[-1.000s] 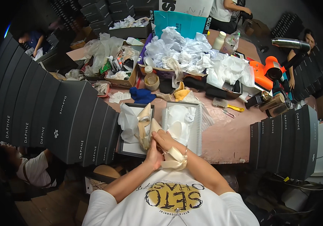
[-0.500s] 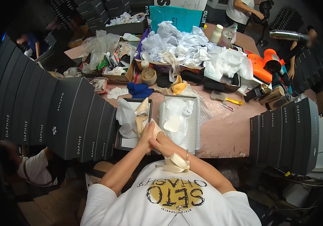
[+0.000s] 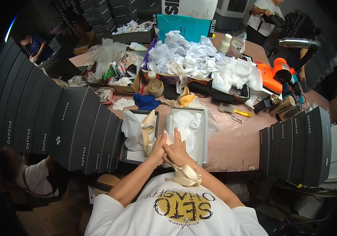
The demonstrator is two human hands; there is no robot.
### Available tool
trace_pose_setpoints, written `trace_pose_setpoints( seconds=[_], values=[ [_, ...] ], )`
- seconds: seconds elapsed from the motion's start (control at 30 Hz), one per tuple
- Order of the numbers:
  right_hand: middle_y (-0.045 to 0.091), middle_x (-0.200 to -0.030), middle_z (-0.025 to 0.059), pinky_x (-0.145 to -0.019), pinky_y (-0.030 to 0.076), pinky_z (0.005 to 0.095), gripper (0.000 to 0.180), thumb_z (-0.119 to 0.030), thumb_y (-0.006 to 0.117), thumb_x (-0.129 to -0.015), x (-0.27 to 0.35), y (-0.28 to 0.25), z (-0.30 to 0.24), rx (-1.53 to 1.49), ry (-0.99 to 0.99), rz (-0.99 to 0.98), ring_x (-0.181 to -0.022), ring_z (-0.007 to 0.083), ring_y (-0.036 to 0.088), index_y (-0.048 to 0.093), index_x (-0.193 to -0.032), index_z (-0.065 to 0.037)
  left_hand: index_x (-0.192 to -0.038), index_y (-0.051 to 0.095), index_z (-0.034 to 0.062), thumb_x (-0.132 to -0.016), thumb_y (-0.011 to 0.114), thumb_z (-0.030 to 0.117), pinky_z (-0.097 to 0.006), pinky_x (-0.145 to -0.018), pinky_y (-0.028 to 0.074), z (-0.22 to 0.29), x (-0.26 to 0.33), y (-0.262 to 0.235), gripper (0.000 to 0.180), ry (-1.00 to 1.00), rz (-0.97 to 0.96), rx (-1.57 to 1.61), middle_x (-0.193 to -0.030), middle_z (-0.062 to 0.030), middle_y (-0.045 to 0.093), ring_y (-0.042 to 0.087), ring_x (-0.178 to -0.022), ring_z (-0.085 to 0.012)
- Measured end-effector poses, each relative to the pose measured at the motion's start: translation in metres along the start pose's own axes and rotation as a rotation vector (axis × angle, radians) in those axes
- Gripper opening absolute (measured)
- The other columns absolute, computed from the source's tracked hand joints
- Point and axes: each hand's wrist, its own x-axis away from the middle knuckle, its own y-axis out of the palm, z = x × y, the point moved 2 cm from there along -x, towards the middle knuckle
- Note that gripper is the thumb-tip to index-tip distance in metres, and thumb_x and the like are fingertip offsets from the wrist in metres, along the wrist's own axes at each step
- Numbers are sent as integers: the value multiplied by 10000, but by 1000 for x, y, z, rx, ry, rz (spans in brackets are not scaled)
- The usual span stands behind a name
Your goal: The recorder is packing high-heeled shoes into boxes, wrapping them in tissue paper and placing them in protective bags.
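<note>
A cream shoe (image 3: 168,139) is held between my two hands, its pointed end showing above them and much of it hidden. My left hand (image 3: 159,150) is closed around its left side. Against its right side my right hand (image 3: 178,152) presses, fingers extended. Cream ribbon-like straps (image 3: 187,175) hang by my right wrist; whether they belong to the shoe I cannot tell. Just left, another cream shoe (image 3: 148,128) lies in a dark shoebox (image 3: 136,159) with white tissue. Behind my right hand sits an open box (image 3: 205,135) lined with white paper.
Dark shoeboxes are stacked at left (image 3: 72,126) and right (image 3: 314,145). Farther back are a blue cloth (image 3: 146,101), a yellow-handled brush (image 3: 235,110), a carton of crumpled tissue (image 3: 184,55) and an orange heat tool (image 3: 268,74). Other people are around the table.
My hands have shifted slightly right with the shoe. The right hand's fingers have straightened and spread a little, where before both hands were clasped tightly together. The view has tilted slightly.
</note>
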Motion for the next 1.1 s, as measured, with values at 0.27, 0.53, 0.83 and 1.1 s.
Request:
trace_pose_setpoints(
  seconds=[0.27,0.53,0.83,1.1],
  values=[
    [-57,-1493,320,-1050,59,647,790,-619,230,-933,13,-2,-3,-41,164,-41,-1388,481,5,661,-1019,37,-1244,446,5,-1002,365,412,-278,-882,426,-2,5,2,481,152,30,-150,-1114,-103,531,517,-1020,-160],
    [-50,-1496,310,-1059,115,623,799,-584,224,-951,-5,10,-13,-225,-16,99,-1384,477,31,645,-988,94,-1295,411,48,-993,337,468,-298,-917,416,19,12,0,523,89,-22,6,-1152,-91,522,514,-1068,-171],
    [239,-1422,298,-987,363,414,477,-386,489,-941,21,-33,-23,-530,-60,-94,-1303,340,319,559,-1154,34,-1320,419,67,-914,243,663,-372,-931,466,-2,45,-18,743,-93,156,428,-1255,-130,523,550,-1101,-254],
    [603,-683,86,-542,478,314,259,-242,650,-836,5,-11,108,-489,464,237,-586,190,593,581,-856,7,-1217,487,71,-867,262,730,-385,-691,529,-12,36,-28,780,-166,119,281,-1031,-90,556,598,-868,-222]
  ],
)
